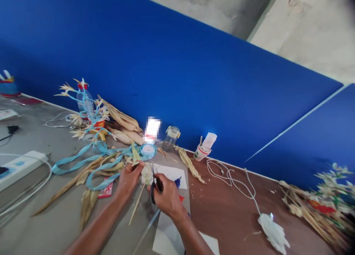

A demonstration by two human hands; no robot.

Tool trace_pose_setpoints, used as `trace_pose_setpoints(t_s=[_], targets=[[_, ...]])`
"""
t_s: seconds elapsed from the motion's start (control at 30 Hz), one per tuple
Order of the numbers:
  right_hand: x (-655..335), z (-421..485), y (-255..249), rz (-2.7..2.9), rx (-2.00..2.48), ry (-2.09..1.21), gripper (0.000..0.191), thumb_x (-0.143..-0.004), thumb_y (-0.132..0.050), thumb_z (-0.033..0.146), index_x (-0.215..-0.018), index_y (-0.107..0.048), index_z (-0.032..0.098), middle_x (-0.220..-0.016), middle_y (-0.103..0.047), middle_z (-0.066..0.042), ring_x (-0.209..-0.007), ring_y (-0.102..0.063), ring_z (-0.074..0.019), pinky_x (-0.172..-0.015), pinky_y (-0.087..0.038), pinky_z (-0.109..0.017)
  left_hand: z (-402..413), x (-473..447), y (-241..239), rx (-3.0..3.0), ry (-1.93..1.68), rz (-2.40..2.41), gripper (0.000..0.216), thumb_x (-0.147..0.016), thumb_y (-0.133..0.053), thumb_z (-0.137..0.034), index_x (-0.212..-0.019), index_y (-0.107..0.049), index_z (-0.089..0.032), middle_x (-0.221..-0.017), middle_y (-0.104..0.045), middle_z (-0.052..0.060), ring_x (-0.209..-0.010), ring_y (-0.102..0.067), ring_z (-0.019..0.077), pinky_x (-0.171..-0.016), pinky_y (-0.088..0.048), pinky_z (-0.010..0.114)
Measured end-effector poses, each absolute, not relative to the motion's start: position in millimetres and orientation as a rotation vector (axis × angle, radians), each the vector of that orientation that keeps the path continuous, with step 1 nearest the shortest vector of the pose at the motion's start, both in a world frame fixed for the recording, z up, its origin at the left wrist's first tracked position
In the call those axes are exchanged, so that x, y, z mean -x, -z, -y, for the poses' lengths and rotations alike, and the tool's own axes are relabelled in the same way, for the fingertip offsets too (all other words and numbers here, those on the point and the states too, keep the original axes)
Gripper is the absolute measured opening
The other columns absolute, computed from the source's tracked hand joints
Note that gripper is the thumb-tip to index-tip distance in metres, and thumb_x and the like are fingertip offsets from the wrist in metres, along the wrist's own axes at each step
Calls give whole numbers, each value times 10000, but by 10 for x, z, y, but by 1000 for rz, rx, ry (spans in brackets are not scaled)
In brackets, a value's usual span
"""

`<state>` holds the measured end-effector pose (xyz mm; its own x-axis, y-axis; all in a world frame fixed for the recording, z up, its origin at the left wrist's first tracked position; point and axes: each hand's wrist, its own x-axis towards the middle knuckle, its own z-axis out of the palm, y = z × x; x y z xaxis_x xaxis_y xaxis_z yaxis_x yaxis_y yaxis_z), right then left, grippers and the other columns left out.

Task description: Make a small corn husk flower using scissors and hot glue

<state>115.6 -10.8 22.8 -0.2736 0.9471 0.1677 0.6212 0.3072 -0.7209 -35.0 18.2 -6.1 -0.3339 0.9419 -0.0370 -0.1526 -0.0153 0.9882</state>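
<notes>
My left hand (130, 178) pinches a pale yellow-green strip of corn husk (135, 153), which points up from the fingertips. In my right hand (168, 195) is a pair of scissors (152, 170) with black handles, fingers in the loops. Its blades point up and away, apart at the tips, just right of the left fingertips. A thin straw-coloured stalk (137, 206) lies below, between the hands. Behind them sits a spool of light blue ribbon (148, 150). A blue-tipped tool (178, 182) is partly hidden behind the right hand.
Loose blue ribbon (69, 168) and dried husks (74, 181) spread leftward. A ribbon-wrapped husk-flower branch (95, 118), plastic bottle (85, 103), lit phone (152, 130), jar (171, 137) and paper cup (202, 152) line the blue partition (177, 70). A power strip (23, 168) lies left; white cable (235, 181) right.
</notes>
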Motion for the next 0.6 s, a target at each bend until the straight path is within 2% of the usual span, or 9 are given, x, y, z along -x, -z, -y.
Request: trace_pose_setpoints(t_s=[0.3, 0.6], targets=[[-1145, 122, -203, 2039, 1394, -685, 218, -715, -572, 241, -923, -629, 204, -621, -618, 4, -565, -563, -149, -553, -389, -224, -211, 350, 150, -907, -1569, -1274, 355, -623, -669, -495, -587, -570, -156, -457, -401, -49, -434, -344, 92, -422, -264, 229], [-1159, 127, -205, 2026, 1358, -705, 205, -729, -556, 226, -910, -646, 195, -643, -643, -4, -577, -578, -145, -559, -395, -217, -212, 342, 159, -944, -1586, -1239, 369, -627, -663, -505, -585, -574, -149, -459, -398, -54, -449, -341, 90, -435, -276, 221]])
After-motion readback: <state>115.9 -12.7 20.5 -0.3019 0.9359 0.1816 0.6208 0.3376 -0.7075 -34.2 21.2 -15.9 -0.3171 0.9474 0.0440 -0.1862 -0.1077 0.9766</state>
